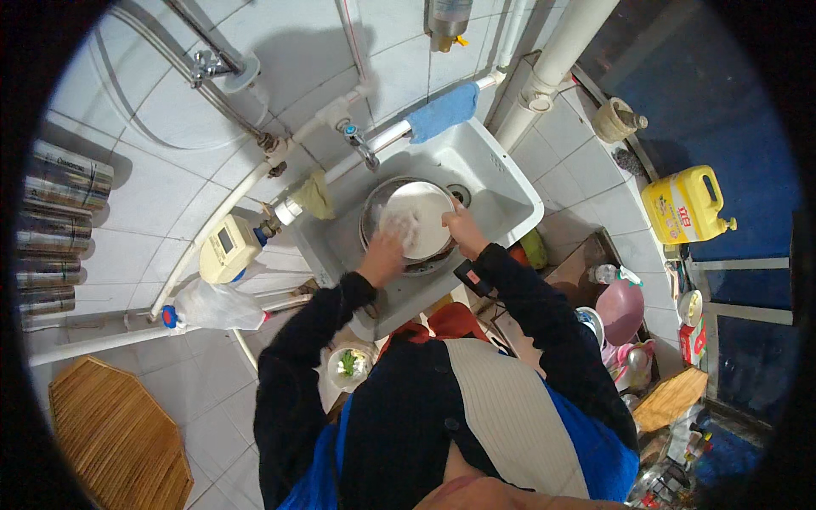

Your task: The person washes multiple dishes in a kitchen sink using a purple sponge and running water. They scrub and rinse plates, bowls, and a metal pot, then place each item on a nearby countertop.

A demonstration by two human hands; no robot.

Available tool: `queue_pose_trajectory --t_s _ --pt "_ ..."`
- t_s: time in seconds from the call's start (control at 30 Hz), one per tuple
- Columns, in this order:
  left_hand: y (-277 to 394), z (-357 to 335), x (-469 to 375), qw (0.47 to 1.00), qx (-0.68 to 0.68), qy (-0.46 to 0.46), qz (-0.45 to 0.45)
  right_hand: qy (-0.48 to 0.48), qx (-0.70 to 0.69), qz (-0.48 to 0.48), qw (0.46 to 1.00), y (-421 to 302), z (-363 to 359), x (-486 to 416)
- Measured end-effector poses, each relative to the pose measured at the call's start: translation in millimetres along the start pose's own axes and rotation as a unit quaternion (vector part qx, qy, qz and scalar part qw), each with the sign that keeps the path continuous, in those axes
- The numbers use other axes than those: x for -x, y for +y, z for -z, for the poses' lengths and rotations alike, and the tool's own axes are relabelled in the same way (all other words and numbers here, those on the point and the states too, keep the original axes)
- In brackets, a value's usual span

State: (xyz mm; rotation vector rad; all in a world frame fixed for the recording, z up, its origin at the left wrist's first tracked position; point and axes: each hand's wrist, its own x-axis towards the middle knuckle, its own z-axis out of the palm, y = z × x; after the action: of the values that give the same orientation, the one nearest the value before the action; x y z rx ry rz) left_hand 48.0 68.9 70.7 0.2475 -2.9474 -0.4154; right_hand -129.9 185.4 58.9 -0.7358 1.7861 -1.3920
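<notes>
A round white dish [428, 217] is tilted over the sink, its inside facing up. My right hand [467, 231] grips its right rim, thumb on the upper side. Against the dish's left part, my left hand [384, 256] presses a whitish cloth or scrubber [400, 224]; motion blurs both, so the exact kind does not show. Below the dish is a round metal basin [370, 204], mostly covered by it. The basin stands in the light grey sink [510, 197], beside the drain [459, 193].
A metal tap [362, 146] juts over the sink's back edge. A blue towel [444, 113] and a yellowish cloth [313, 196] hang from the pipe. On the right ledge stands a yellow detergent jug [679, 207]. Below it sits a pink basin [619, 312]. A bowl of food [350, 366] is near my body.
</notes>
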Motion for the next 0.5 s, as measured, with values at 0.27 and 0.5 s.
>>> queue_pose_trajectory --t_s 0.27,0.5 --pt "12 23 8 0.987 -0.033 -0.108 -0.115 -0.052 0.019 -0.143 0.988 -36 15 7" --pt "-21 42 3 0.940 -0.229 -0.067 -0.243 -0.109 0.084 -0.099 0.986 -54 15 6"
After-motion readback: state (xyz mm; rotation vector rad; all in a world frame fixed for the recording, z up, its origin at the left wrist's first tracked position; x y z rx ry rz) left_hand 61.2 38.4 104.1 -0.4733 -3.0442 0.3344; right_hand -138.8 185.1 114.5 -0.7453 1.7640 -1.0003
